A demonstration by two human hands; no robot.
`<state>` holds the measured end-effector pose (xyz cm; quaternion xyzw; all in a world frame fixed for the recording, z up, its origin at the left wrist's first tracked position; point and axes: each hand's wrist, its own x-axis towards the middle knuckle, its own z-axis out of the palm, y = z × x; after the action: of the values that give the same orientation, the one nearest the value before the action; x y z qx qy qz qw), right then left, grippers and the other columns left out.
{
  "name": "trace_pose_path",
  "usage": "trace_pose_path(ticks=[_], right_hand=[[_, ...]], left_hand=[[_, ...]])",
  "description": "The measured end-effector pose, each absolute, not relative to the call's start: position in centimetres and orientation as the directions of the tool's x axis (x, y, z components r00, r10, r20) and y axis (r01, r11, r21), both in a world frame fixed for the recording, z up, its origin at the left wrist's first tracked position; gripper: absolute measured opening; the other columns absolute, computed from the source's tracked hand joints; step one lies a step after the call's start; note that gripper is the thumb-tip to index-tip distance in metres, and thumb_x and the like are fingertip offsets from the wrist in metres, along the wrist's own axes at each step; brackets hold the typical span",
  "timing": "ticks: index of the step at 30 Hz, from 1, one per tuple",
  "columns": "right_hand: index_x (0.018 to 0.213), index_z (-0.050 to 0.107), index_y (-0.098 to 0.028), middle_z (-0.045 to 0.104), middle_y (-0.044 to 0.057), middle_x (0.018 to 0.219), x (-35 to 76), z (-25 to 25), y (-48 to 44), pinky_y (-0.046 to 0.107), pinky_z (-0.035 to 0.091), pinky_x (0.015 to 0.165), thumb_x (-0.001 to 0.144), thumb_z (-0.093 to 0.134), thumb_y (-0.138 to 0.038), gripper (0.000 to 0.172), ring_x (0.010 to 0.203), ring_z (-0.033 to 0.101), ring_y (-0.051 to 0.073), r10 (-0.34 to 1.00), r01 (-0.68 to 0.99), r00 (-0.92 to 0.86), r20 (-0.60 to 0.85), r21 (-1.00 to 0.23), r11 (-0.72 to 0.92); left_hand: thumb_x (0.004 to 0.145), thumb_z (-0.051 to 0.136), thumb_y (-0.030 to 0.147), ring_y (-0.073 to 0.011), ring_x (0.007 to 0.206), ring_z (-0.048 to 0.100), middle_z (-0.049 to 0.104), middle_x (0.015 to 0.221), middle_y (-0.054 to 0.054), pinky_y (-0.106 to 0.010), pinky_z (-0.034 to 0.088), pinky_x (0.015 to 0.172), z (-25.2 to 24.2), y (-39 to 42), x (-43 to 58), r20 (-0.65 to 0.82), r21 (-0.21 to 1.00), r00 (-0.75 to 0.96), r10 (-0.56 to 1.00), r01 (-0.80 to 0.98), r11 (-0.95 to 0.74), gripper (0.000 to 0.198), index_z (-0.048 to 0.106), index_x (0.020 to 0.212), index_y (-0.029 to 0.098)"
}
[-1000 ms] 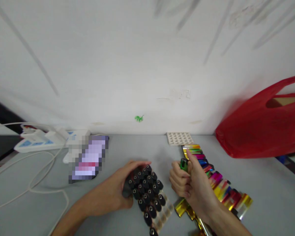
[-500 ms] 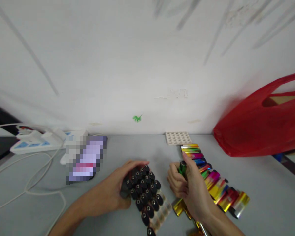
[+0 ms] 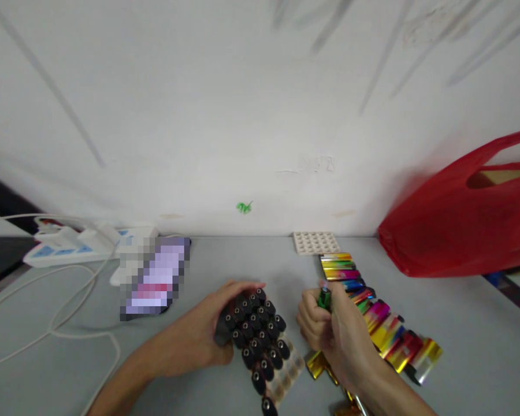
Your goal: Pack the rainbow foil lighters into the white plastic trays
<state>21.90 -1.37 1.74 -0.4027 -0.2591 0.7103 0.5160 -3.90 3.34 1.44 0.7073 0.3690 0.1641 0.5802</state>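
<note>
My left hand (image 3: 199,338) rests on the grey table (image 3: 472,346) with its fingers curled round the far end of a tray of several black caps (image 3: 257,341). My right hand (image 3: 335,332) is closed round a small green shiny lighter-like piece (image 3: 324,298), holding it upright just right of the tray. A row of several shiny coloured pieces (image 3: 372,312) in gold, green, pink and blue lies on the table right behind that hand.
A small empty white holed tray (image 3: 315,242) lies by the wall. A red plastic bag (image 3: 463,225) fills the right side. A blurred phone (image 3: 156,280) lies left of centre, with a white power strip (image 3: 69,248) and loose cable (image 3: 52,323) beyond it.
The right hand has closed tighter round the green piece, its forefinger no longer stretched up. The left hand stays on the tray of caps.
</note>
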Motion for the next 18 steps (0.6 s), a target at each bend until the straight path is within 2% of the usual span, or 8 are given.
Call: trace_pose_path(ticks=[4,12,18], right_hand=[[0.054,0.031,-0.028,0.017,-0.011,0.05,21.81,1.85,-1.42,0.027,0.009,0.044,0.085,0.067,-0.069,0.063,0.048,0.01,0.009,0.936,-0.54,-0.128,-0.329,-0.768,-0.344],[0.053,0.027,-0.027,0.015,-0.011,0.05,21.72,1.92,-1.24,0.027,0.006,0.045,0.082,0.069,-0.081,0.074,0.049,0.008,0.008,0.911,-0.529,-0.213,-0.352,-0.742,-0.41],[0.054,0.026,-0.027,0.015,-0.012,0.051,21.78,1.84,-1.37,0.026,0.004,0.044,0.081,0.072,-0.079,0.075,0.048,0.007,0.007,0.903,-0.532,-0.261,-0.341,-0.73,-0.43]], left_hand=[[0.072,0.08,0.004,-0.0366,0.15,0.056,0.058,0.161,-0.007,-0.05,0.047,0.124,1.45,3.39,-3.88,-0.194,0.94,0.679,0.708,0.334,-0.063,0.098,0.052,0.161,0.035],[0.071,0.077,0.0,-0.0337,0.15,0.056,0.059,0.159,-0.005,-0.049,0.046,0.126,1.74,3.25,-3.69,-0.193,0.941,0.676,0.711,0.333,-0.06,0.099,0.052,0.159,0.037],[0.07,0.077,-0.002,-0.0324,0.149,0.057,0.06,0.158,-0.004,-0.048,0.046,0.125,1.62,3.44,-3.82,-0.176,0.942,0.692,0.701,0.326,-0.086,0.101,0.051,0.159,0.038]])
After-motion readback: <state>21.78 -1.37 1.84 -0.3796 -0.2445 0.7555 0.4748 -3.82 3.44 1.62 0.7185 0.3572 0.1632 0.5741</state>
